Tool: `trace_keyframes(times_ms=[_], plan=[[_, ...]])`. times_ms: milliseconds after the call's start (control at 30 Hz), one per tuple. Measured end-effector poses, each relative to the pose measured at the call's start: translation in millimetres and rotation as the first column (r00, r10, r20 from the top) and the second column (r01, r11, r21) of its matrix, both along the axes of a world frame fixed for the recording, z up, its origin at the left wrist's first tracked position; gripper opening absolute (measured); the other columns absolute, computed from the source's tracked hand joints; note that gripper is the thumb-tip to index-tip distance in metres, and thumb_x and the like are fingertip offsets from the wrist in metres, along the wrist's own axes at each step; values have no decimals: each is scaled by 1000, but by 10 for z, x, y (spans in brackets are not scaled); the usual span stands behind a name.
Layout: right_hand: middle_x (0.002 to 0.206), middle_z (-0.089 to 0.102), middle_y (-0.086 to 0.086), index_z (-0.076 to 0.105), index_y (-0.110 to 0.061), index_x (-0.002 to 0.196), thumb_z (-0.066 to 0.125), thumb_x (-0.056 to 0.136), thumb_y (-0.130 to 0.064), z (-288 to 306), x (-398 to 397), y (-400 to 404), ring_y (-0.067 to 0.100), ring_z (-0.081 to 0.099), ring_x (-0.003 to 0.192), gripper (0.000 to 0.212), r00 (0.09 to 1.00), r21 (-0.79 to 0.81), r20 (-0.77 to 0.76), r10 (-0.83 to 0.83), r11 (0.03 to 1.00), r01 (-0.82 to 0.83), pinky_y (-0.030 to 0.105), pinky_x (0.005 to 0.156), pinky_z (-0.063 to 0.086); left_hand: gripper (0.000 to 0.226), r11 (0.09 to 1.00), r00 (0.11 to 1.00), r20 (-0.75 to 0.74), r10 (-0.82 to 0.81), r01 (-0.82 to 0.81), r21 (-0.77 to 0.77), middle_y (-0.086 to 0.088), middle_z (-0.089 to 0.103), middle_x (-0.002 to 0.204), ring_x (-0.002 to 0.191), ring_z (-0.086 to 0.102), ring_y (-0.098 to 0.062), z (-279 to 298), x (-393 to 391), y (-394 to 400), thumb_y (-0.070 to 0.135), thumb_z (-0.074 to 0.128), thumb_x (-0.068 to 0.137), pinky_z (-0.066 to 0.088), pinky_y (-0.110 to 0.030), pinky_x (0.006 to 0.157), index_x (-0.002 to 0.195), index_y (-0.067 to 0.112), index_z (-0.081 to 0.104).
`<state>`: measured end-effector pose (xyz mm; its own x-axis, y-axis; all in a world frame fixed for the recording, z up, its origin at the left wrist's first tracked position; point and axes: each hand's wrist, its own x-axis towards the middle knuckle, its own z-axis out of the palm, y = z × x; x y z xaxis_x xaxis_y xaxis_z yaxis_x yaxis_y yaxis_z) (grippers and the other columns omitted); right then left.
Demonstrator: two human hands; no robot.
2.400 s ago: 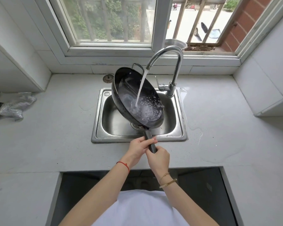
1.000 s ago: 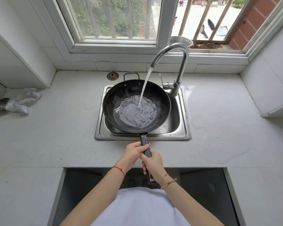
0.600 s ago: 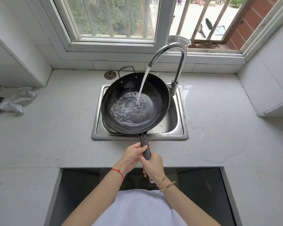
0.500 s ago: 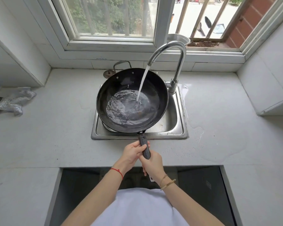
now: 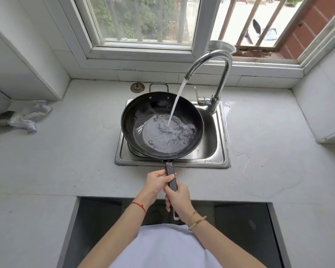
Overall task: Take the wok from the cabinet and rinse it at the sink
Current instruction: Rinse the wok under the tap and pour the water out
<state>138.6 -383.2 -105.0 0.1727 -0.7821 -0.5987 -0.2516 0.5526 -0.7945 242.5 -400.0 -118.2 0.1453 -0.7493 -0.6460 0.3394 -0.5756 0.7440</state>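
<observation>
A black wok [image 5: 143,111] hangs over the steel sink [image 5: 211,136], nearly level, with a pool of water in its bottom. Water streams from the curved chrome faucet [image 5: 219,60] into the pan, right of its centre. The wok's long dark handle [image 5: 171,176] points toward me across the counter's front. My left hand [image 5: 157,181] wraps the handle from the left, closer to the pan. My right hand [image 5: 177,198] grips it just behind, nearer my body. A small loop handle [image 5: 159,85] sticks up at the wok's far rim.
A round metal drain strainer [image 5: 137,87] lies on the white counter [image 5: 75,151] behind the sink. A crumpled silvery cloth [image 5: 25,118] sits at the far left. A puddle [image 5: 238,151] wets the counter right of the sink. A metal bowl [image 5: 221,47] stands on the window ledge.
The wok was steeply tipped on its side under the stream; it came down to nearly level, was tilted and swirled, and now sits lower with water pooled. Both hands kept their hold.
</observation>
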Motion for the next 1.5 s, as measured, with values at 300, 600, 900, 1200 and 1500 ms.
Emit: trace_keyframes(times_ms=[300, 600, 900, 1200, 1500], plan=[[53, 54, 6, 60, -6, 82, 57, 98, -22, -85, 36, 1, 16, 51, 39, 23, 999, -7, -51, -17, 1000, 16, 28, 41, 47, 17, 999, 998, -46, -37, 37, 11, -15, 74, 104, 100, 70, -25, 13, 27, -23, -3, 66, 88, 56, -28, 86, 91, 12, 72], [56, 55, 6, 58, 3, 99, 55, 99, -22, -108, -14, -44, 15, 55, 41, 25, 995, 95, -29, 93, 991, -90, 26, 42, 51, 16, 997, 998, -49, -40, 44, 69, -17, 73, 104, 101, 68, -26, -50, 24, -15, -5, 65, 87, 53, -35, 96, 96, 6, 72], [86, 65, -2, 55, -15, 98, 70, 86, -45, 103, -433, -639, 11, 62, 72, 35, 829, 74, -305, 469, 879, -471, 21, 65, 53, 16, 995, 997, -54, -54, 58, 77, -12, 76, 98, 100, 69, -27, -55, 33, -21, -1, 68, 86, 51, -38, 100, 88, 13, 75], [130, 59, 3, 53, -12, 136, 58, 97, -30, 510, -541, -2126, 13, 54, 116, 44, 884, -519, -454, 109, 774, -362, 23, 98, 46, 18, 988, 998, -25, -55, 59, 144, -17, 74, 106, 109, 68, -32, -3, -23, -95, -3, 65, 88, 53, -37, 99, 86, 14, 71], [150, 42, 17, 39, 0, 145, 57, 97, -18, 355, -224, -3516, 29, 35, 142, 54, 746, -562, -652, 135, 575, -595, 34, 119, 23, 27, 979, 994, -87, -66, 81, 188, -11, 73, 111, 105, 70, -26, -26, 24, -138, -5, 63, 89, 56, -26, 88, 114, 5, 65]])
